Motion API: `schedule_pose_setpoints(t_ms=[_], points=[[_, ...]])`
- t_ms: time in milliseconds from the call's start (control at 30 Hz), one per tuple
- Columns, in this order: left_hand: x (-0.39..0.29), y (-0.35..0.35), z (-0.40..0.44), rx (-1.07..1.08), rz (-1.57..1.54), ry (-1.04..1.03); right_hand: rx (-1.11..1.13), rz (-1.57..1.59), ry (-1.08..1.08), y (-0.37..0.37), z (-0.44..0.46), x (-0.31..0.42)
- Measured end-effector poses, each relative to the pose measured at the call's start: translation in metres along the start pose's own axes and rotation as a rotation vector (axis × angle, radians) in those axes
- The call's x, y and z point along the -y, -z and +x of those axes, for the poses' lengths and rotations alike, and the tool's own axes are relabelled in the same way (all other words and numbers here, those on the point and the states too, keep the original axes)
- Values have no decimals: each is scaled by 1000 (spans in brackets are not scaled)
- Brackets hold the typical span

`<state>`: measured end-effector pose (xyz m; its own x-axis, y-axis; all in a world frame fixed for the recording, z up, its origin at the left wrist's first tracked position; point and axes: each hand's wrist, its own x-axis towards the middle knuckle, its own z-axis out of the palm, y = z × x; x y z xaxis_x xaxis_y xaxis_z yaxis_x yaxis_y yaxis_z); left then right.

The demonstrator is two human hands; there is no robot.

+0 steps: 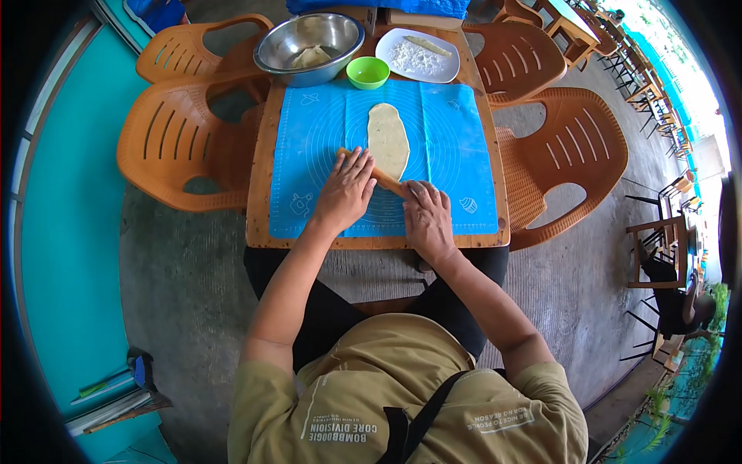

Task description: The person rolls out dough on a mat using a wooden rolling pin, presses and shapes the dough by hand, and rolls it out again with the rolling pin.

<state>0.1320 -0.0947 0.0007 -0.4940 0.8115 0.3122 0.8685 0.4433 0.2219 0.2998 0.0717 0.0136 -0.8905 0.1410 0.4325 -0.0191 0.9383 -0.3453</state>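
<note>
Two hands point(347, 191) point(429, 220) on rolling pin point(387, 182), dough point(388, 138) ahead.

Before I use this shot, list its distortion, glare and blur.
Head view: fisheye bowing, with the teal wall curving and dark corners; head view: the outdoor background at upper right washes out nearly white; head view: highlights on the steel bowl; head view: left hand, right hand and dough sheet look fairly sharp.

Two hands point(348, 187), two bowls point(325, 74), one rolling pin point(385, 180)
</note>
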Motion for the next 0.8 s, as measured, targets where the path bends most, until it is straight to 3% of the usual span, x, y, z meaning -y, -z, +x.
schedule_pose_setpoints(t_ms=[167,400,533,600,800], points=[[0,-4,21,69,7,-18,-1,-188,-44,-2,1,-14],[2,-16,50,116,-24,-35,75,-135,-138,-2,5,-20],[-2,-17,63,187,0,-51,50,-206,-118,-3,10,-19],[-4,-18,71,200,17,-65,146,-120,23,-4,9,-10],[4,-26,91,292,-10,-79,186,-151,-49,-8,6,-5]])
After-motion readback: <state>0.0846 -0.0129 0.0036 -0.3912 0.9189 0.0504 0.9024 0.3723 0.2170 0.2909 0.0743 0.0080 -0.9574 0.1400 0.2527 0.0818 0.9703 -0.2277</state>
